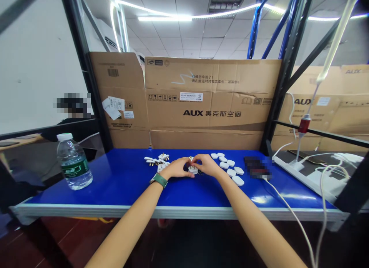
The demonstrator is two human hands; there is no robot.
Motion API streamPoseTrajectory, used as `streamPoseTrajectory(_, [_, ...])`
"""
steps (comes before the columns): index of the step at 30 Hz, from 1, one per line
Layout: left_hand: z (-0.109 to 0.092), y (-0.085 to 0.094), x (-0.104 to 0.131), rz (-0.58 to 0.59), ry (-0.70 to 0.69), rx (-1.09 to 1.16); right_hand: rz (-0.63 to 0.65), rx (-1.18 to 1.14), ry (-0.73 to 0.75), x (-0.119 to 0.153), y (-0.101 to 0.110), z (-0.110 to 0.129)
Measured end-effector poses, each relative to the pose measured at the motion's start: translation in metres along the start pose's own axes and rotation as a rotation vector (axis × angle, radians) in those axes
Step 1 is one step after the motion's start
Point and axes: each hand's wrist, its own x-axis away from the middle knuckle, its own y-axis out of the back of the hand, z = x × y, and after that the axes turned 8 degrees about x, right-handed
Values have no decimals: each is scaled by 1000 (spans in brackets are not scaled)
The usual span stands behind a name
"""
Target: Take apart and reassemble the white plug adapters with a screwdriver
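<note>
A white plug base with pins (193, 170) is held just above the blue table, in front of me. My left hand (178, 168), with a green watch strap on its wrist, curls around the base from the left, its thumb along the near side. My right hand (206, 164) is closed from the right, thumb and forefinger pinched at the top of the base. What lies between those fingertips is too small to make out. Beside my left hand is a loose pile of white plug parts with brass pins (155, 160). Several flat white plug covers (231, 172) lie right of my right hand.
A water bottle (74, 162) stands on the table's left side. At the right lie a dark phone-like device (257, 167), a white cable (288, 210) and a power strip (302, 179). Cardboard (207, 106) walls the back between dark posts. A person (76, 118) is at far left.
</note>
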Motion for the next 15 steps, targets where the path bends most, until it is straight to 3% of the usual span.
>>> streamPoseTrajectory(5, [-1,0,0,11,-7,-16,41,125,24,1,-4,-1])
streamPoseTrajectory(15, [2,-4,-1,-10,25,-35,68,214,-71,1,-11,-4])
